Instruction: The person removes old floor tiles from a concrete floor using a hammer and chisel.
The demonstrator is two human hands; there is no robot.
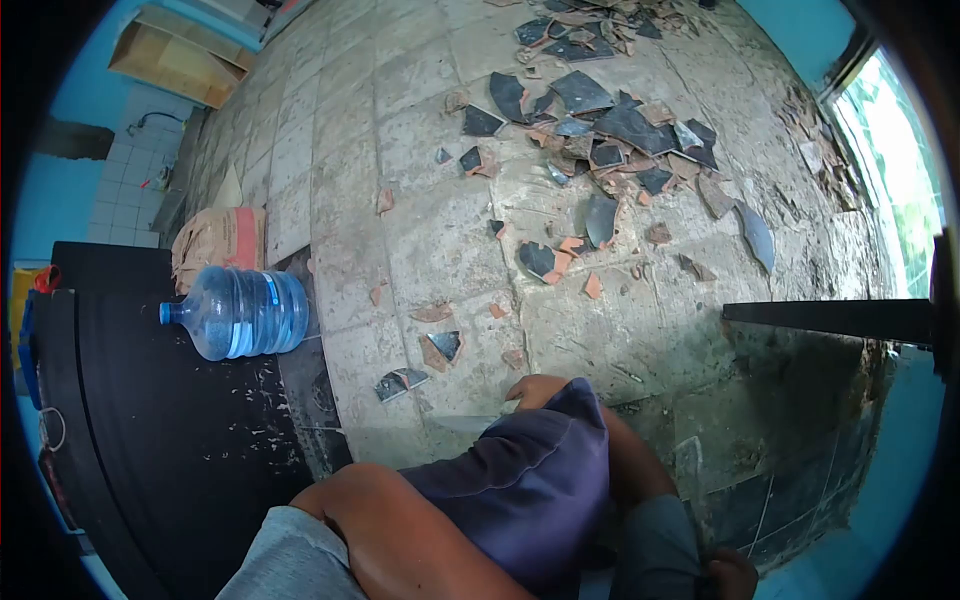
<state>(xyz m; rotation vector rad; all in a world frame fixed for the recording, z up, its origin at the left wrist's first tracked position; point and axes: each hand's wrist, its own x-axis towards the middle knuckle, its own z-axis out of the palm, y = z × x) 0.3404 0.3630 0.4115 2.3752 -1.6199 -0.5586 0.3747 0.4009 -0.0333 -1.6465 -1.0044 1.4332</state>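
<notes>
Head view: Your right hand [540, 389] is showing just beyond the purple cloth [520, 475] over your bent leg, low in the centre. It is grasping one end of a pale, blade-like tool [465, 423], which is lying low over the floor [400, 140] and pointing left. The cloth is hiding part of this hand and wrist.

Your left forearm [425, 535] is crossing the lower edge, below a grey sleeve [290, 555]. You cannot tell the state of your left hand's grip, because the hand is not showing clearly.

Ahead of the tool, a dark tile fragment [402, 384] is lying near the tip, and a second fragment [443, 347] is lying slightly farther out. Well beyond your right hand, a heap of broken tiles [640, 130] is spreading over the floor, with dark faces and orange edges exposed.

To the left, a clear blue water jug [245, 315] is lying on its side, its cap pointing left, near a chipped black panel [160, 390]. A brown sack [215, 240] is sitting just behind the jug. To the right, a dark bar [830, 315] is projecting inward over the floor.
</notes>
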